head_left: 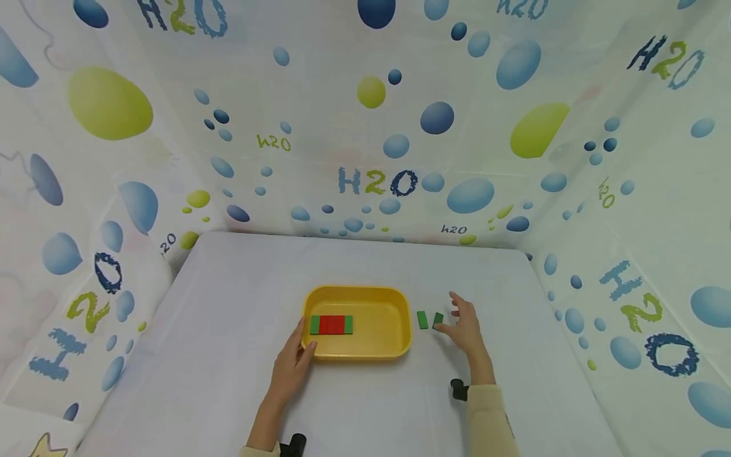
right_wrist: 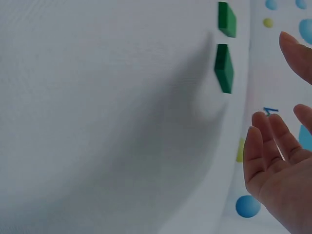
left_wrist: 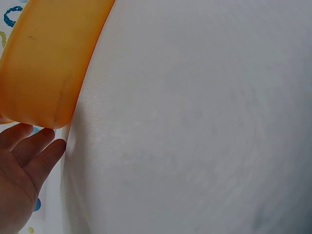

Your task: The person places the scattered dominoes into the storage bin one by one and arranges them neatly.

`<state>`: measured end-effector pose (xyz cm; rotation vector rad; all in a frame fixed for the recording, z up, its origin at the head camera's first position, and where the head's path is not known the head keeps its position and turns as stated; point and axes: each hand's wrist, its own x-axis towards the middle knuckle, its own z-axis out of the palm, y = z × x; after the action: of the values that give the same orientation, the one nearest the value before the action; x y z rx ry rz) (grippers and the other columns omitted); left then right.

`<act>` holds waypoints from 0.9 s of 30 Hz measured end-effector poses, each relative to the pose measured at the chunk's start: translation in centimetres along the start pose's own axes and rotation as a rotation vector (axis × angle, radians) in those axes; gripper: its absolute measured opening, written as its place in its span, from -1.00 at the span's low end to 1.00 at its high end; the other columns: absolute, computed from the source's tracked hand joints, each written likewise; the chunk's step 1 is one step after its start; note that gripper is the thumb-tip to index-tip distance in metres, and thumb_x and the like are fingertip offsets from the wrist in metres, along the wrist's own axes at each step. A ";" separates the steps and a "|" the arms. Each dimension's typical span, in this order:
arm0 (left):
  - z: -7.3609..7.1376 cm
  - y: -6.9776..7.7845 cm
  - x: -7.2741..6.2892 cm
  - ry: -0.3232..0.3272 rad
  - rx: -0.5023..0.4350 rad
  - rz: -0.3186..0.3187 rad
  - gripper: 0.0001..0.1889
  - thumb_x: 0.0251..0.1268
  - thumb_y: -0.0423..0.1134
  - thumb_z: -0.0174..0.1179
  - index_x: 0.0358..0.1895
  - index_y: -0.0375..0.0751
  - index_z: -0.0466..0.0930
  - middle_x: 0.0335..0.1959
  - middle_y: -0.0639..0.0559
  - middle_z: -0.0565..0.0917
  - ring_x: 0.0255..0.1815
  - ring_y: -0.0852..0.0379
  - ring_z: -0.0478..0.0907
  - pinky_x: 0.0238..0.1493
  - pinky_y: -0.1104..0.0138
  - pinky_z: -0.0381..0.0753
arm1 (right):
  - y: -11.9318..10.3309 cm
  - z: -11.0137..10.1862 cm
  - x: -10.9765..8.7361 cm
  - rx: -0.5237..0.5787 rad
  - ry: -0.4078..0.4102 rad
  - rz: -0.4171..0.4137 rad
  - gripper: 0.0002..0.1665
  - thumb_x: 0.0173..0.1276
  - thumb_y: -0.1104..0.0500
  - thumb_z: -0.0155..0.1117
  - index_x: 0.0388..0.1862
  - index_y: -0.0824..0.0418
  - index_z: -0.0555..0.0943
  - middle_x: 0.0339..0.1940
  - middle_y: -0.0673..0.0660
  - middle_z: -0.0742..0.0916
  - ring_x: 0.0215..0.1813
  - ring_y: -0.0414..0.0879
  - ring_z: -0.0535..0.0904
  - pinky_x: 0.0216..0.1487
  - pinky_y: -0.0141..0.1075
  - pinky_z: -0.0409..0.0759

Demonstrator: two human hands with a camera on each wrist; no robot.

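A shallow yellow tray (head_left: 371, 355) lies on the white table. Inside, at its left, a row of red blocks (head_left: 332, 325) has a green block (head_left: 315, 325) at one end and another green block (head_left: 349, 325) at the other. My left hand (head_left: 292, 368) holds the tray's front left corner, fingers along the left end and thumb over the rim; in the left wrist view its fingers (left_wrist: 41, 151) meet the end wall. Right of the tray are two green blocks (head_left: 422, 320) (right_wrist: 224, 68). Over the farther one (head_left: 438, 319) hovers my right hand (head_left: 465, 327), thumb and fingers spread, holding nothing.
White cloth covers the table (head_left: 228, 304). A patterned curtain (head_left: 320, 146) with blue and green dots stands behind it and on both sides. A dark wrist camera (head_left: 459, 389) sits by the right wrist, another (head_left: 294, 445) by the left.
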<state>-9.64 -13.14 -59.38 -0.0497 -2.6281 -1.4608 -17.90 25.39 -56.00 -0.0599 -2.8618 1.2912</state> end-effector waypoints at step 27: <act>0.1 -0.1 0.0 0.013 0.003 0.009 -0.34 0.48 -0.10 0.06 0.54 -0.18 0.07 0.49 -0.26 0.27 0.44 -0.23 0.30 0.23 -0.05 0.50 | 2.4 2.4 1.0 0.071 -0.041 0.130 -0.07 -0.02 0.47 0.49 0.37 0.42 0.30 0.21 0.38 0.49 0.19 0.19 0.40 0.32 0.07 0.41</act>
<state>-9.68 -13.07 -59.54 -0.0508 -2.6160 -1.4499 -18.91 25.20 -59.45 -0.2246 -2.8860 1.4320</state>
